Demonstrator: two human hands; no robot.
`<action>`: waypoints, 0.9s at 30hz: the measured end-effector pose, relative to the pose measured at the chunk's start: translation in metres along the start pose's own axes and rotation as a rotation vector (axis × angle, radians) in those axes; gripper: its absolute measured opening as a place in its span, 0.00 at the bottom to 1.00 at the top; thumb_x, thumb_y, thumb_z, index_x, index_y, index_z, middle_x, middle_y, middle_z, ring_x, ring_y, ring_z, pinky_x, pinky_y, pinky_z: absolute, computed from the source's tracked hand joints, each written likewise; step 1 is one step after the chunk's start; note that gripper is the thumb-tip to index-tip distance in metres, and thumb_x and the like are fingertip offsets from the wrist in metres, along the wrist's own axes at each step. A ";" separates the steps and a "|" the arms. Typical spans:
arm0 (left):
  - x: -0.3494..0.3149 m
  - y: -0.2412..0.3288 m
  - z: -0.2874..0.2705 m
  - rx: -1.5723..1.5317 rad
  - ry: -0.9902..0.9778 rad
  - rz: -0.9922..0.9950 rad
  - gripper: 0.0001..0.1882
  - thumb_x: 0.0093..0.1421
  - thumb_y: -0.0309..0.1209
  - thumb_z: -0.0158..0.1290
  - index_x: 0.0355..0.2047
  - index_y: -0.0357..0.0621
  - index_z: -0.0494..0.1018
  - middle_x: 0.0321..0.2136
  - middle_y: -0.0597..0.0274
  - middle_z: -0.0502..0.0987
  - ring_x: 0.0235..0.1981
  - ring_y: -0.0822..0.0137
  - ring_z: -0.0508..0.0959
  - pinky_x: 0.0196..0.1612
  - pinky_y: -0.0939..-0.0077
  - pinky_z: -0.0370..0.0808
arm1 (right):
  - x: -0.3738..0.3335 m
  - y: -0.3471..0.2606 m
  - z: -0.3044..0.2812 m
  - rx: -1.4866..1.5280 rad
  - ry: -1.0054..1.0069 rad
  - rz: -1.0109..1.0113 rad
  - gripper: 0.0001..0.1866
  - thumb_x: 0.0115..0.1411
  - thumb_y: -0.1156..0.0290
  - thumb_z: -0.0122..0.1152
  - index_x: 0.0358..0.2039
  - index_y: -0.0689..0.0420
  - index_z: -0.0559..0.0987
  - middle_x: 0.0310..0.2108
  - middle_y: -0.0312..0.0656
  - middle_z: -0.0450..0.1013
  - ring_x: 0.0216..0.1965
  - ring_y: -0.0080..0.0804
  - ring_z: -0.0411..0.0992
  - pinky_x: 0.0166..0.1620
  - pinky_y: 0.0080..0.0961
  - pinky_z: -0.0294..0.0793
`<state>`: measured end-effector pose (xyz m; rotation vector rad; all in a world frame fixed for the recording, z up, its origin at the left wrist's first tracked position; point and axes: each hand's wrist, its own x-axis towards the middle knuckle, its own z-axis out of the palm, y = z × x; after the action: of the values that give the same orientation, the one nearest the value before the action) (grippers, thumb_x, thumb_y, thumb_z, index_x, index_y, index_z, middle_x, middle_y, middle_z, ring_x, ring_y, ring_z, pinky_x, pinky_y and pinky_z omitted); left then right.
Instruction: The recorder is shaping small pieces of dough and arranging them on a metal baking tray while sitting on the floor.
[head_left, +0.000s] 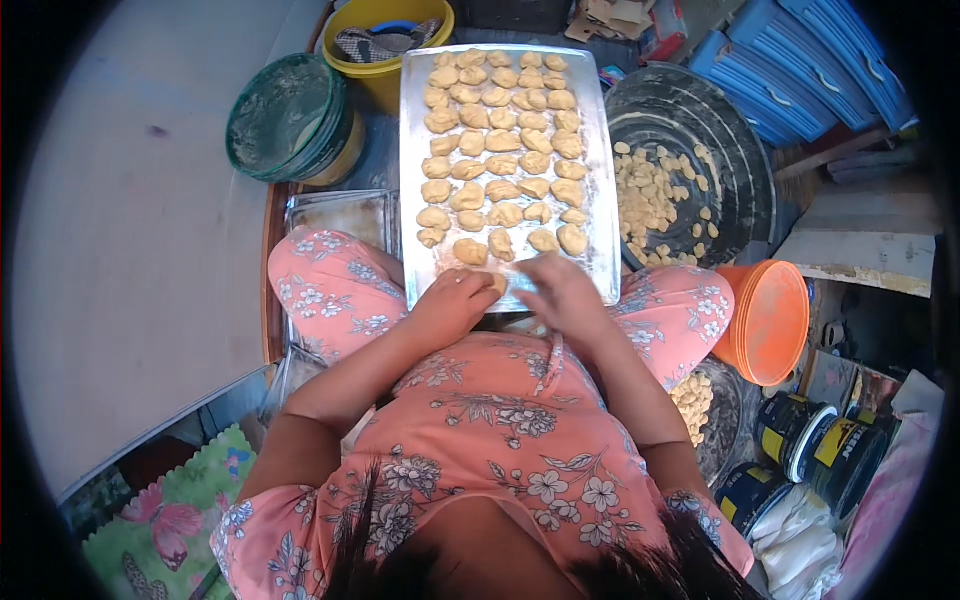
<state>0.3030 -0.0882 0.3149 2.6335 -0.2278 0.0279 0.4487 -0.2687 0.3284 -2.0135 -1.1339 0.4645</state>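
Dough nearly fills the tray; the near end seems left. Left hand touches a lump, can't tell its grip; right hand's wide.

a green bucket, its inside smudged pale, stands at the upper left beside a yellow bucket that holds a patterned cloth, with a broad pale panel filling the left side. blue drawers with light handles lean into the upper right corner, and torn cardboard lies toward the top. lower right, an orange bucket tilts above dark tubs and a crumpled white cloth, while a green butterfly-print cloth spreads at the lower left.
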 end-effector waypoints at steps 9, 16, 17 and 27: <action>-0.017 -0.041 -0.031 -0.044 0.552 -0.395 0.14 0.53 0.25 0.53 0.42 0.41 0.72 0.43 0.55 0.73 0.46 0.53 0.72 0.49 0.60 0.68 | 0.035 -0.026 0.057 -0.211 -0.158 -0.387 0.13 0.52 0.68 0.62 0.39 0.54 0.77 0.33 0.39 0.69 0.35 0.41 0.70 0.39 0.35 0.69; -0.013 -0.050 -0.028 -0.037 0.380 -0.318 0.12 0.53 0.28 0.55 0.40 0.42 0.74 0.39 0.57 0.75 0.45 0.53 0.72 0.48 0.62 0.69 | 0.047 -0.021 0.050 -0.554 0.033 -0.372 0.15 0.51 0.68 0.61 0.41 0.49 0.78 0.36 0.32 0.71 0.40 0.32 0.66 0.43 0.33 0.60; -0.006 -0.047 -0.028 -0.102 0.521 -0.358 0.12 0.54 0.28 0.55 0.40 0.43 0.74 0.40 0.56 0.75 0.45 0.53 0.72 0.49 0.62 0.69 | 0.050 -0.014 0.050 -0.556 0.033 -0.367 0.15 0.51 0.68 0.61 0.41 0.49 0.78 0.36 0.32 0.71 0.40 0.32 0.66 0.43 0.33 0.60; -0.012 -0.034 -0.031 0.057 0.486 -0.354 0.15 0.54 0.32 0.57 0.41 0.43 0.74 0.43 0.57 0.73 0.45 0.55 0.72 0.50 0.61 0.66 | 0.035 -0.004 0.031 -0.394 0.120 -0.258 0.13 0.53 0.68 0.62 0.40 0.50 0.77 0.38 0.36 0.71 0.39 0.37 0.66 0.42 0.33 0.61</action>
<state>0.2979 -0.0420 0.3247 2.5883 0.4071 0.5505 0.4459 -0.2239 0.3134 -2.1455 -1.4720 -0.0154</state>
